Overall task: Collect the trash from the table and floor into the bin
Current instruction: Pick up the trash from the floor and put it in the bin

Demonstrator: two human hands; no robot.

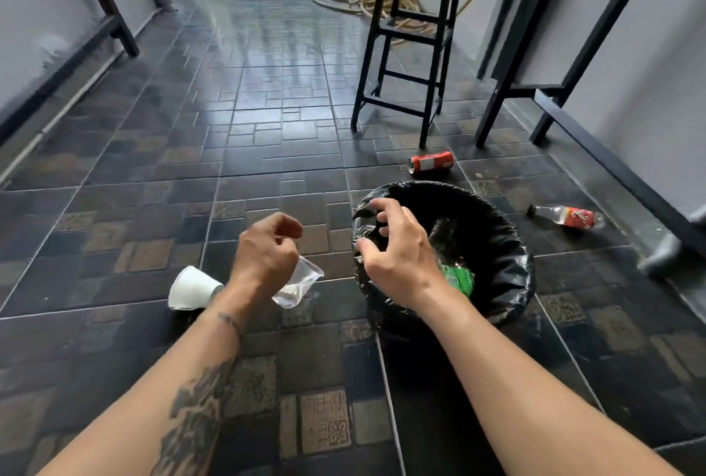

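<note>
A dark tiled floor (267,132) runs between grey walls. The left hand (267,250) pinches a clear plastic cup (300,282); a white paper cup (193,288) lies just beside that wrist. The right hand (397,246), empty with fingers spread, hovers over the black-lined bin (496,246). Beyond lie a red can (431,161) and a red-labelled bottle (567,216).

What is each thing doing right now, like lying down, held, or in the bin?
clear plastic cup: held in the left hand, tilted.
white cup: lying on its side on the floor.
red can: lying on its side on the floor.
plastic bottle: lying on the floor, cap on.
bin: open, black bag lining it.
green wrapper: inside the bin.
right hand: open, empty, over the bin.
</note>
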